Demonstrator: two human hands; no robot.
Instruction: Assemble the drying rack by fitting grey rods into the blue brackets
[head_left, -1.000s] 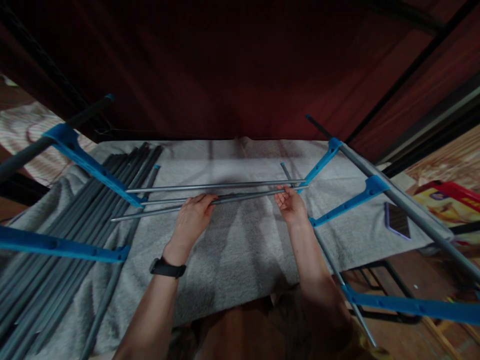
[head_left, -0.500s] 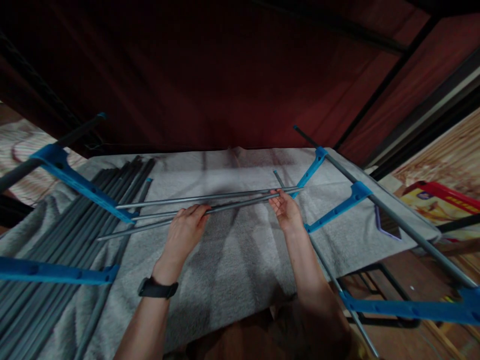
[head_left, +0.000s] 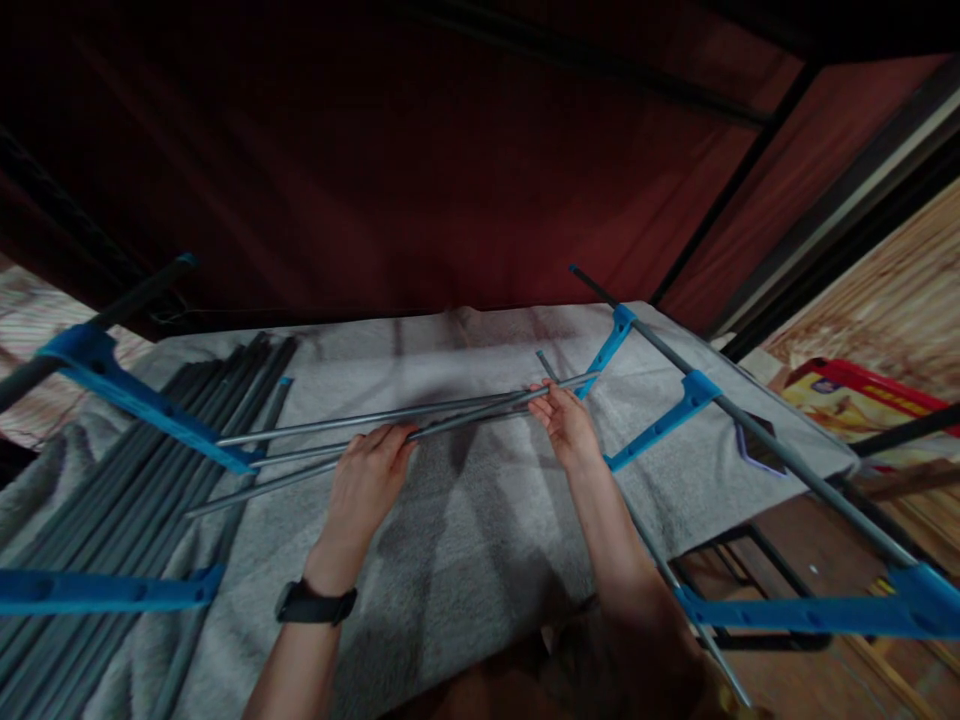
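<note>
My left hand [head_left: 375,465], with a black band on the wrist, is closed around a thin grey metal tube [head_left: 262,490]. My right hand [head_left: 564,418] pinches the same tube near its far right end. The tube slants upward to the right, crossing two other thin tubes. One of these, the rear tube [head_left: 322,428], runs from the left blue plastic bracket [head_left: 150,400] toward the right. Opposite it, a blue bracket [head_left: 660,425] is fitted on a long grey pole [head_left: 780,440]. My fingers hide parts of the tubes.
Several grey tubes [head_left: 142,480] lie side by side at left on a grey cloth [head_left: 450,580]. More blue brackets [head_left: 97,592] stand in front. A phone-like object [head_left: 757,445] and a red and yellow box [head_left: 855,400] are at right, with dark red fabric [head_left: 450,180] behind.
The held tube has tilted more steeply: its left end is lower and its right part now crosses the other tubes. Both hands keep hold. The view has shifted slightly.
</note>
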